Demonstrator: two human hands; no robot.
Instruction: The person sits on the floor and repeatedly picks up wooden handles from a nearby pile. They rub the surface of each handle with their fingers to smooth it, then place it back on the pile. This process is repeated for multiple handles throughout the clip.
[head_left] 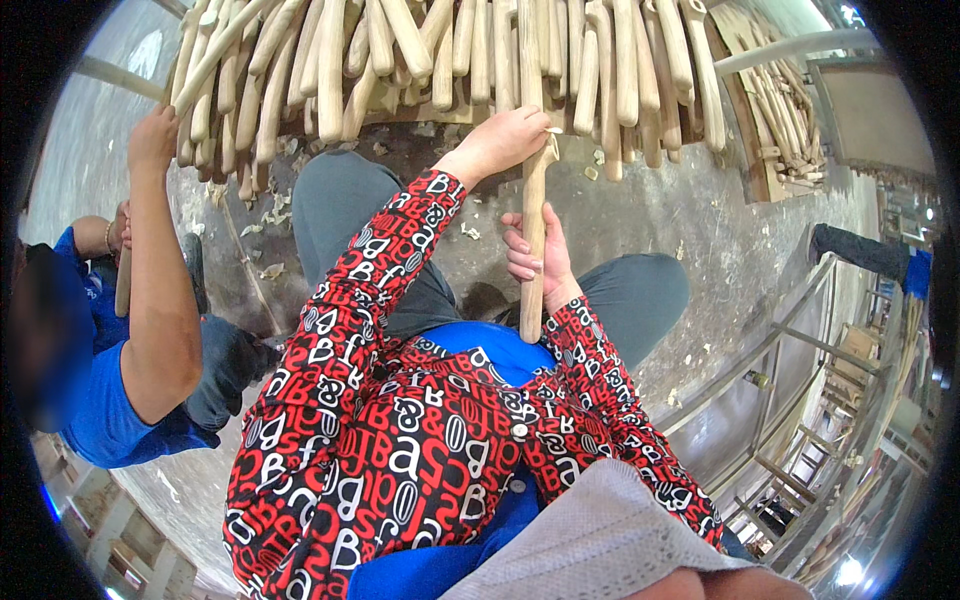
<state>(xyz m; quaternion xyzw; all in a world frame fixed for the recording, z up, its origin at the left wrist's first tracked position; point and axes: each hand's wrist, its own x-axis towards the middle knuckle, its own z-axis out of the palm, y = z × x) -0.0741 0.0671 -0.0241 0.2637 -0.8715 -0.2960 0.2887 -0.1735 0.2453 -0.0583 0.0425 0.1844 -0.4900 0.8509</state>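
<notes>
While the right hand [553, 256] wraps the wooden handle [535, 190] near mid-length, its fingers curled around from the right, the left hand [503, 138] bends inward at the upper end, knuckles up. The handle runs lengthwise before the torso, its lower end by the blue shirt [492, 346]. The left fingertips are hidden; whether they pinch anything, I cannot tell.

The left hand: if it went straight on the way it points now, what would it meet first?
Probably the hanging wooden sticks ahead of the left hand, though depth is unclear.
</notes>
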